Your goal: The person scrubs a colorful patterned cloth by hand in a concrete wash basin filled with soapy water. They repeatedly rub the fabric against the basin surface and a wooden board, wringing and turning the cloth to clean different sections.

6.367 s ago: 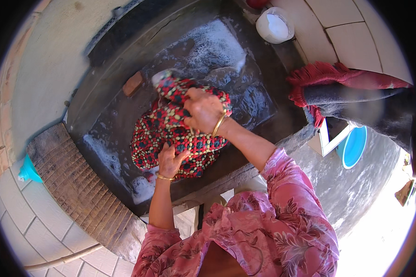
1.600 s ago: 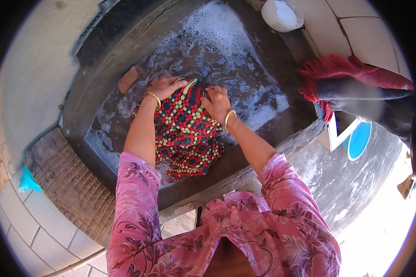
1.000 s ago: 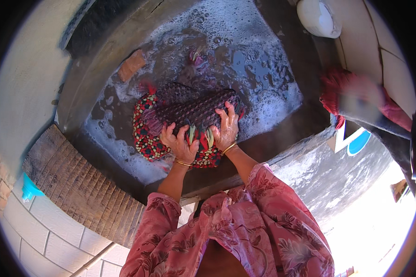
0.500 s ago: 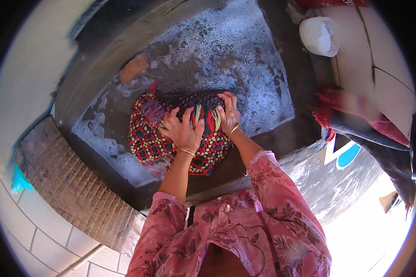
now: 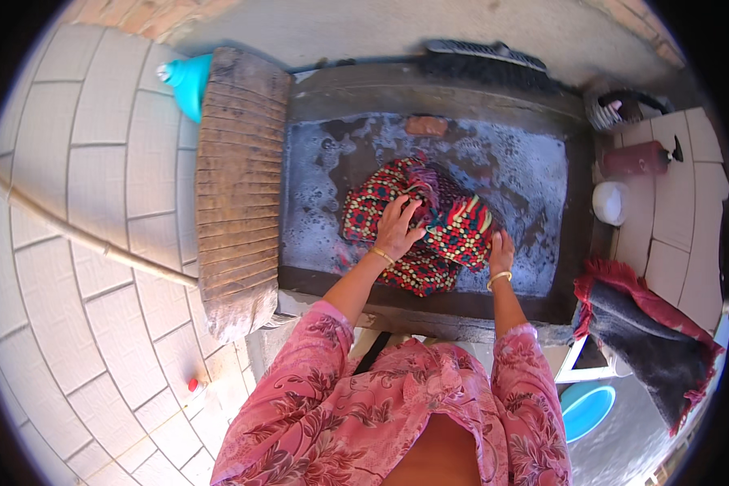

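Observation:
A wet patterned cloth (image 5: 462,235) in red, black and pale yellow lies bunched in soapy water inside a dark rectangular wash basin (image 5: 429,313). A purplish, knitted-looking part shows at its far side. My left hand (image 5: 397,230) grips the bunch near its middle, fingers curled into a fold and thumb apart. At the right edge of the cloth, my right hand (image 5: 501,253) has its fingers closed on the border; the fingertips are partly hidden. Pale yellow strips show on the folded-over part between my hands.
A ridged wooden washboard (image 5: 241,194) stands along the basin's left side, a turquoise bottle (image 5: 188,85) behind it. A brick (image 5: 426,125) and a brush (image 5: 486,61) are at the back. Right: red bottle (image 5: 636,159), white container (image 5: 609,202), dark red-fringed cloth (image 5: 648,324), blue tub (image 5: 587,410).
The view has swung round, bringing the washboard and tiled floor into sight. My hands have moved apart, and the right part of the cloth is now folded over.

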A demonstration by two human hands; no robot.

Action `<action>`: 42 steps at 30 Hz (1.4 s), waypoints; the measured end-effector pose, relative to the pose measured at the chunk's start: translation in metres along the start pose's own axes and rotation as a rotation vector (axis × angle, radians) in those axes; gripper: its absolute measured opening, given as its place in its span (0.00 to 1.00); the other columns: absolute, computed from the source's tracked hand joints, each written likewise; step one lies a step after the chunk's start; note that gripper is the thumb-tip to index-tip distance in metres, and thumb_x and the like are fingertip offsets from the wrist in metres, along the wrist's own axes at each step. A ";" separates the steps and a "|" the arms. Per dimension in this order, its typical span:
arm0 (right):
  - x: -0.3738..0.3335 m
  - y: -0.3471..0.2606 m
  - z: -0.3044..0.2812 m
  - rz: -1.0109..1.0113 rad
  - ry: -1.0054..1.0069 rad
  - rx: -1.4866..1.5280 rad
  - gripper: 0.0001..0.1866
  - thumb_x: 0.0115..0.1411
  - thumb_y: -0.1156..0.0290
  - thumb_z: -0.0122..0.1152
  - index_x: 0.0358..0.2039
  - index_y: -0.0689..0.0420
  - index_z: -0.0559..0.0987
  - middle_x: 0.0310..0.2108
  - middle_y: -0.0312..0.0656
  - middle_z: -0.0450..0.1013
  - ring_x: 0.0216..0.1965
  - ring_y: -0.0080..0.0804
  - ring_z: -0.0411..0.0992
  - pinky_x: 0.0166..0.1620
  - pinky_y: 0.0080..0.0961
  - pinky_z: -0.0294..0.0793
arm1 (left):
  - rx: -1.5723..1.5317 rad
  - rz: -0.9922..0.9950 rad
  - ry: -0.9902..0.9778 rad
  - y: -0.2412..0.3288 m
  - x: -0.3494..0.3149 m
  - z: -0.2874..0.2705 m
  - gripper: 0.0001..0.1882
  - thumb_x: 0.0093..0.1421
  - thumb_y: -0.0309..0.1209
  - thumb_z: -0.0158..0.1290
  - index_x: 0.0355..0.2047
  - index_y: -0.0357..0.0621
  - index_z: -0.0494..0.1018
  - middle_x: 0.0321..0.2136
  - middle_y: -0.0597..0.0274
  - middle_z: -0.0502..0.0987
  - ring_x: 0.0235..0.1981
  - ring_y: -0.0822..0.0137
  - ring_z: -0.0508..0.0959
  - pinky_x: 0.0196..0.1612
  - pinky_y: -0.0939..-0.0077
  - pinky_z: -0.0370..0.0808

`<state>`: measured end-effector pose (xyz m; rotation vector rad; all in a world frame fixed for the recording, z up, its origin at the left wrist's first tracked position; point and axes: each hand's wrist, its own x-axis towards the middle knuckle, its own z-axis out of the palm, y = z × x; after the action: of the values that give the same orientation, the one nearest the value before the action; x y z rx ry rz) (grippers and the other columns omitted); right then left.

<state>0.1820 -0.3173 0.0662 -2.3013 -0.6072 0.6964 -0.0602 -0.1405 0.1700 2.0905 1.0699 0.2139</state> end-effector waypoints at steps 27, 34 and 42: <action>-0.175 -0.047 -0.021 -0.023 -0.471 0.124 0.19 0.58 0.59 0.58 0.41 0.61 0.79 0.32 0.45 0.77 0.36 0.33 0.75 0.41 0.28 0.73 | -0.104 -0.360 0.222 -0.122 -0.088 -0.349 0.17 0.47 0.21 0.56 0.39 0.29 0.71 0.31 0.57 0.79 0.29 0.67 0.77 0.34 0.73 0.75; -0.168 -0.036 -0.036 -0.005 -0.438 0.185 0.18 0.59 0.61 0.58 0.44 0.62 0.78 0.24 0.34 0.73 0.25 0.19 0.70 0.30 0.20 0.73 | -0.327 -0.317 0.236 -0.042 -0.101 -0.313 0.19 0.46 0.24 0.54 0.41 0.30 0.72 0.32 0.58 0.79 0.31 0.68 0.77 0.36 0.74 0.74; -0.148 -0.095 -0.027 -0.054 -0.788 0.373 0.27 0.59 0.52 0.57 0.53 0.58 0.72 0.33 0.35 0.74 0.28 0.20 0.71 0.31 0.18 0.73 | -0.550 -0.268 0.196 0.016 -0.134 -0.232 0.20 0.47 0.24 0.52 0.43 0.30 0.72 0.35 0.60 0.78 0.34 0.69 0.76 0.41 0.76 0.73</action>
<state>0.0653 -0.3499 0.1960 -1.6132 -0.7916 1.5605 -0.2414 -0.1175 0.3668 1.4429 1.2286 0.5233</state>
